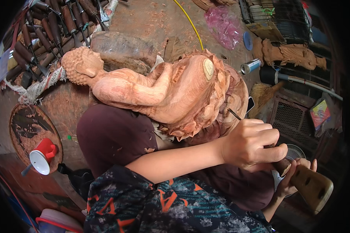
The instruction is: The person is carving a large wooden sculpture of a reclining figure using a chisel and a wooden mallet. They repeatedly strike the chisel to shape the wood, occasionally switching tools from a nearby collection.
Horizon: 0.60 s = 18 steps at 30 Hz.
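Note:
A carved wooden statue (136, 91) lies on its side across my lap, its curly-haired head to the left and its petalled base to the right. My left hand (252, 145) is closed around a chisel (233, 113), whose dark blade slants up-left to the base, its tip at or close to the wood. The chisel's wooden handle sticks out behind the fist. My right hand (293, 178) grips a wooden mallet (312, 187) close to the handle's butt end; some of its fingers are hidden behind the mallet. Whether mallet and handle touch, I cannot tell.
Many wood-handled carving tools (46, 35) lie piled at upper left. A wooden block (122, 48) sits behind the statue. At left, a round tray (17, 145) of shavings holds a red-and-white cup (41, 161). A can (251, 66), a smaller carving (291, 54) and a fan (295, 151) are at right.

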### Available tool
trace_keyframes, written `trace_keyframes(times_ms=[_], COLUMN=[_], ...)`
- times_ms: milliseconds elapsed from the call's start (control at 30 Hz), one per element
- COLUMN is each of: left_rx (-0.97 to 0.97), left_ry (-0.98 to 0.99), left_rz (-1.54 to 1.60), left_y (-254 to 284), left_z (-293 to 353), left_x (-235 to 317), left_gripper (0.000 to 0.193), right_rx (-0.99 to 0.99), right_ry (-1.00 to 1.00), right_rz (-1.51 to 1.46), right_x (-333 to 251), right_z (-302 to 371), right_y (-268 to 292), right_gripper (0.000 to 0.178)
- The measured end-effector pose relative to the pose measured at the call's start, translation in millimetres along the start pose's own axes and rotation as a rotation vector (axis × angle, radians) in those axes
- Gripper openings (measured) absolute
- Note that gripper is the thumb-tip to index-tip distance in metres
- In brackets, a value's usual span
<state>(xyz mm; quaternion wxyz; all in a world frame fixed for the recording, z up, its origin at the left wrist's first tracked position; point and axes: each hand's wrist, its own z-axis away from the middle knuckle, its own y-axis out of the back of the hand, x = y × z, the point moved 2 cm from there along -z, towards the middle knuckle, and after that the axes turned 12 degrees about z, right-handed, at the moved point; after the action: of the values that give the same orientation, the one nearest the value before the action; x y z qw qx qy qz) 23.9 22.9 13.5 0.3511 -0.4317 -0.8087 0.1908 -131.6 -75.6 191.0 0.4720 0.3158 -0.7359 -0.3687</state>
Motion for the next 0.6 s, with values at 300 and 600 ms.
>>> trace_keyframes(times_ms=[300, 600], left_rx=[0.056, 0.149], left_ry=[0.073, 0.165], left_rz=[-0.025, -0.057], left_y=[1.4, 0.4], left_z=[-3.9, -13.5], left_x=[-1.0, -3.3], left_gripper=[0.041, 0.041], right_rx=[0.093, -0.057], right_ry=[0.027, -0.043], right_rz=[0.047, -0.219], right_x=[-13.7, -5.7], right_z=[-9.6, -21.8], right_y=[-3.4, 0.8], right_gripper=[0.041, 0.058])
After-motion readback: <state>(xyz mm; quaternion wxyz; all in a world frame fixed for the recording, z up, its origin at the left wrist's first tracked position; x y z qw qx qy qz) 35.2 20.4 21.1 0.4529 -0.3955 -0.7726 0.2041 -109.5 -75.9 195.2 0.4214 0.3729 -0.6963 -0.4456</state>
